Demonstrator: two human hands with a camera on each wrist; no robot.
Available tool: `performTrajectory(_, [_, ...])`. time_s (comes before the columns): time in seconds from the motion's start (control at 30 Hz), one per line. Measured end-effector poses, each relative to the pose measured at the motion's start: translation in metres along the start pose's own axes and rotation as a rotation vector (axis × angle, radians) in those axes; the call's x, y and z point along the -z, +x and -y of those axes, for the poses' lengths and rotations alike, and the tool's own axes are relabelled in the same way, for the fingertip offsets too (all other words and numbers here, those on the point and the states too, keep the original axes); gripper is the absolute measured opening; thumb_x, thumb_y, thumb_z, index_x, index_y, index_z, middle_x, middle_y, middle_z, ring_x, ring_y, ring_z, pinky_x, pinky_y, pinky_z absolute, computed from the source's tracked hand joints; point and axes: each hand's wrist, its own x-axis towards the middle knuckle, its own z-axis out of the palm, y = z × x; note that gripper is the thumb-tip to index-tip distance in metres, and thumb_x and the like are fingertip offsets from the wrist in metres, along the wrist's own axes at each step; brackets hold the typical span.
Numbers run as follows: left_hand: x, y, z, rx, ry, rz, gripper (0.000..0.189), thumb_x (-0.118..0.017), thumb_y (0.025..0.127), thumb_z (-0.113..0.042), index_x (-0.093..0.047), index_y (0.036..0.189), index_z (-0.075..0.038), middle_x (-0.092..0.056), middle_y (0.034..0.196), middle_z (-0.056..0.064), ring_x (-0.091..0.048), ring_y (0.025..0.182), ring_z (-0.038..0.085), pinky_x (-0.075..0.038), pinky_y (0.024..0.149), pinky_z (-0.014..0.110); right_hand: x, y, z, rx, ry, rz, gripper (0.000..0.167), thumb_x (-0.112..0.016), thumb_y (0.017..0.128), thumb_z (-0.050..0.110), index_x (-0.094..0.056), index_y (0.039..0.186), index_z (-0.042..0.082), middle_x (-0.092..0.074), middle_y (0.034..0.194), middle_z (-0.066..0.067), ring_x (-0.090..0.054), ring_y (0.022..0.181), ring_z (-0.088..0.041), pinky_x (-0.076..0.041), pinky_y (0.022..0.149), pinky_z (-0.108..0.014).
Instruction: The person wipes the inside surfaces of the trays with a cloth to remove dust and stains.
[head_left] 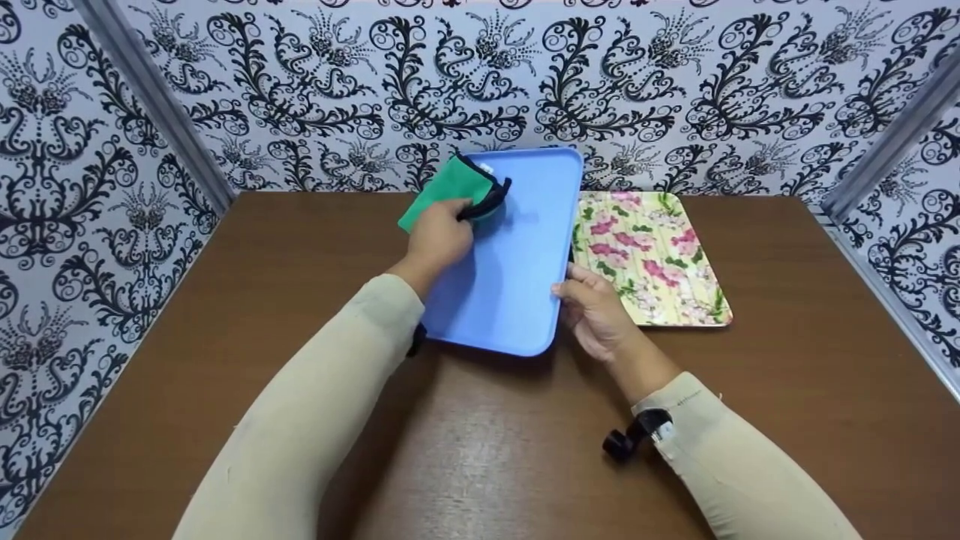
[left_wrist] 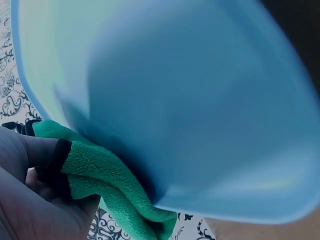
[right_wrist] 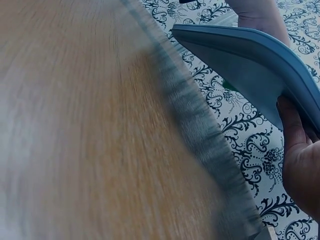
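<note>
A blue rectangular tray [head_left: 517, 255] is held up at a tilt over the brown table. My right hand [head_left: 596, 311] grips its right rim, the thumb on the inner side; in the right wrist view that thumb [right_wrist: 295, 125] lies against the tray [right_wrist: 250, 65]. My left hand [head_left: 442, 232] holds a folded green cloth with black edging [head_left: 450, 187] at the tray's left side. In the left wrist view the fleecy cloth [left_wrist: 110, 175] is bunched between thumb and fingers and lies along the tray's edge [left_wrist: 225, 212].
A floral tray [head_left: 652, 259] with pink flowers lies on the brown table [head_left: 480, 450], to the right of and behind the right hand. Patterned black-and-white wall panels [head_left: 465, 75] stand close behind the table and along both sides.
</note>
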Motion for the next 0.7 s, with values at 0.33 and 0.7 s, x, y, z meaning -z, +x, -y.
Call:
performTrajectory(0.33, [-0.009, -0.006, -0.017, -0.001, -0.038, 0.030, 0.049, -0.050, 0.100, -0.006, -0.059, 0.148, -0.014, -0.062, 0.149, 0.004, -0.055, 0.140, 0.020, -0.043, 0.119, 0.036, 0.001, 0.001, -0.001, -0.003, -0.008, 0.015, 0.055, -0.047, 0.094, -0.009, -0.040, 0.148, -0.016, -0.077, 0.102, -0.004, -0.074, 0.089, -0.012, -0.060, 0.085, -0.025])
performTrajectory(0.7, [-0.025, -0.013, -0.042, -0.047, -0.047, 0.045, 0.049, -0.053, 0.099, -0.005, -0.060, 0.146, -0.015, -0.064, 0.146, 0.004, -0.057, 0.138, 0.021, -0.045, 0.117, 0.037, 0.001, 0.002, -0.002, -0.026, -0.008, 0.018, 0.056, -0.045, 0.095, -0.010, -0.039, 0.150, -0.014, -0.078, 0.104, -0.003, -0.075, 0.095, -0.013, -0.061, 0.088, -0.027])
